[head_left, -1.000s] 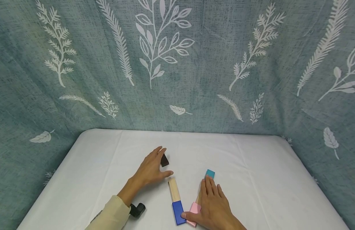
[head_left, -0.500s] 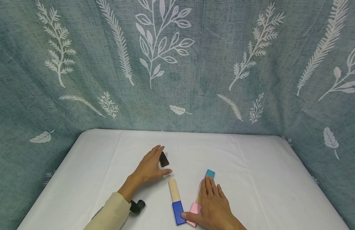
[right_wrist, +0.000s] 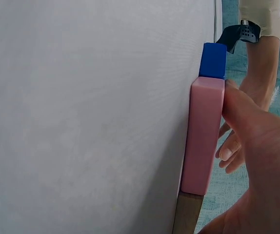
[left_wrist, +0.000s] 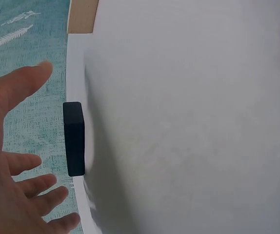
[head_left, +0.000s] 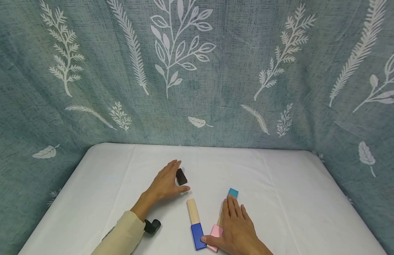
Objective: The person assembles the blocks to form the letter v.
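My left hand [head_left: 166, 182], thumb and fingers spread apart, hovers beside a small black block [head_left: 181, 177]. In the left wrist view this block [left_wrist: 74, 139] stands between thumb and fingers, with a gap around it. My right hand [head_left: 236, 226] rests with straight fingers over a slanted row: a pink block [head_left: 216, 231], a bare wooden one [head_left: 220, 219] mostly hidden, and a teal one [head_left: 233, 192] at the fingertips. Its thumb lies where the pink block meets a blue block [head_left: 198, 236]. A pale wooden block [head_left: 193, 210] continues up from the blue one, so the two rows form a V.
A white cloth covers the table [head_left: 280, 212]. Behind it hangs a green-blue curtain [head_left: 229, 78] with white leaf patterns. A black wrist camera [head_left: 152, 226] sticks out from the left sleeve [head_left: 123, 233], low over the cloth.
My left hand has drifted slightly left and away from the black block, which shows more fully now. The right hand and the block rows have stayed in place.
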A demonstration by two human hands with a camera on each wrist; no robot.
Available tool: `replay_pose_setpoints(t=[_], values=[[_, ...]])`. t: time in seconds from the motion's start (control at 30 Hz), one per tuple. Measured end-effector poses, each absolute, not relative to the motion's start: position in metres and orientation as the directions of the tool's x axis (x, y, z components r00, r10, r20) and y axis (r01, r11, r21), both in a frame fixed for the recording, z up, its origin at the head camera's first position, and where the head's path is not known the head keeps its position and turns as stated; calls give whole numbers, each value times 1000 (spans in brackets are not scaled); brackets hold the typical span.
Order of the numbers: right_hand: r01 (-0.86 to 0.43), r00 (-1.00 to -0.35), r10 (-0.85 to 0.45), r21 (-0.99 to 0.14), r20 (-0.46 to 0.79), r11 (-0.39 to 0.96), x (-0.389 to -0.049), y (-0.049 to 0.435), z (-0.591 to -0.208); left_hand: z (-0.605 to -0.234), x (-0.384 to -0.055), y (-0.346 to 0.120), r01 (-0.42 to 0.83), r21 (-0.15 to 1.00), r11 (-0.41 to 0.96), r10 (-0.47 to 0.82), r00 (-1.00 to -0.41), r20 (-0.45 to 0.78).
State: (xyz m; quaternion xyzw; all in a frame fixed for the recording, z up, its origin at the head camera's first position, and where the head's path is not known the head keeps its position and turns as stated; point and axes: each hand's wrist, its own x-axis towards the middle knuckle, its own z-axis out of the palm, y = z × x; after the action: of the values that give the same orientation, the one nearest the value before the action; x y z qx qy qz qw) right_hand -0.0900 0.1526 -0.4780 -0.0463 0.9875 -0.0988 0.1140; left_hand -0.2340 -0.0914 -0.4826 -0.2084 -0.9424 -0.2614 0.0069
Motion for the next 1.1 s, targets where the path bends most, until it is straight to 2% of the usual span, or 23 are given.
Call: replay_pose_setpoints(t=[1.1], values=[[-80,-974,-126,-236,-189,969,-90,152,-478,-484,-249,-99,377,464,801,372,-922,107]])
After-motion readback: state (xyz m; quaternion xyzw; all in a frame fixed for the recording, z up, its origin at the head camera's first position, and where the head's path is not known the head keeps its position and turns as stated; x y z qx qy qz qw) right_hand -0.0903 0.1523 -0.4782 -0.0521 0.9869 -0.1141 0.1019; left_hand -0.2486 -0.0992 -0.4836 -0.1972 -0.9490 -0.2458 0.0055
